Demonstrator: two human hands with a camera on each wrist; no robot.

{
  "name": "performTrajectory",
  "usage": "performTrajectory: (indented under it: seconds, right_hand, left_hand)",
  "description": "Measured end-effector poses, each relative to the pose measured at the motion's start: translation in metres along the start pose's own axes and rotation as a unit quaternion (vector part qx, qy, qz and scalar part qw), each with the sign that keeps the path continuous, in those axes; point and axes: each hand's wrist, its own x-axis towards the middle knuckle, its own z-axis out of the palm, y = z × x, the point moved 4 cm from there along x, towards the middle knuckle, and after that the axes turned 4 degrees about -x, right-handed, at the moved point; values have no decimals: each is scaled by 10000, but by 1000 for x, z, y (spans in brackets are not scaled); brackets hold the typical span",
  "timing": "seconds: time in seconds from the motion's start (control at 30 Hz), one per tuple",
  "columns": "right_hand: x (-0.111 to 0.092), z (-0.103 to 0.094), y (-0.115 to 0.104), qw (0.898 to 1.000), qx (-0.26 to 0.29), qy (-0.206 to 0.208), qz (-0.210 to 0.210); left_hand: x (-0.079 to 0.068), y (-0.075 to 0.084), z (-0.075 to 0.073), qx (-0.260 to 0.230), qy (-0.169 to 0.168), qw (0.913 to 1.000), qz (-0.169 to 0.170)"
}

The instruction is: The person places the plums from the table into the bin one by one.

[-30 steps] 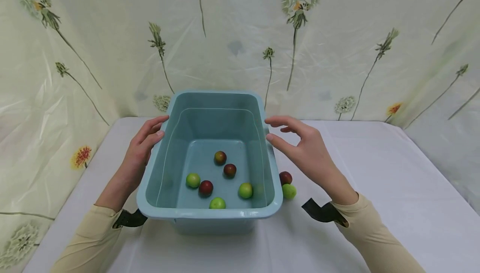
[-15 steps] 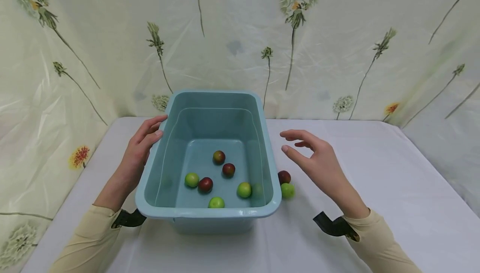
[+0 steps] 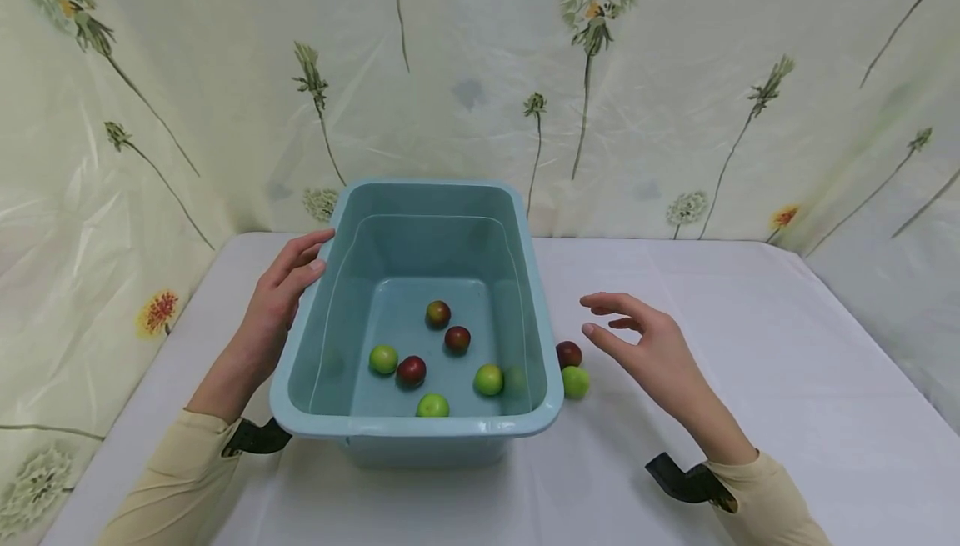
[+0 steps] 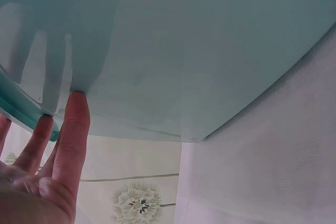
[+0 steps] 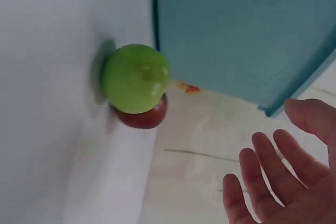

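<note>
A pale blue plastic tub (image 3: 420,426) stands on the white-covered table in the head view. Several small round fruits lie on its floor, among them a green fruit (image 3: 383,359) and a dark red fruit (image 3: 411,371). My left hand (image 3: 272,300) rests against the tub's left side, and in the left wrist view its straight fingertips (image 4: 79,100) touch the outer wall. To the right of the tub my right hand (image 3: 654,350) hovers with spread, slightly bent fingers, holding nothing. Just outside the tub's right wall sit another green fruit (image 5: 135,78) and a dark red fruit (image 5: 146,115), side by side.
The white tablecloth (image 3: 750,346) extends to the right of the tub. Behind and to the left hangs a pale sheet (image 3: 465,54) printed with dandelions. Black straps (image 3: 258,438) hang at both wrists.
My right hand has left the tub's right rim and moved right and nearer to me. The left hand stays at the tub, and the fruits have not moved.
</note>
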Motion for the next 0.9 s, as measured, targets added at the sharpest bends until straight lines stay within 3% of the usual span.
performTrajectory:
  seconds: [0.43, 0.7, 0.9]
  right_hand:
    - [-9, 21, 28, 9962, 134, -546, 662]
    - [-6, 36, 36, 9888, 159, -1097, 995]
    - [-4, 40, 38, 9855, 83, -1209, 1183]
  left_hand:
    - [0, 0, 0, -33, -26, 10000, -4]
    - [-1, 2, 1, -41, -51, 10000, -19]
    - [-1, 1, 1, -110, -86, 9999, -19]
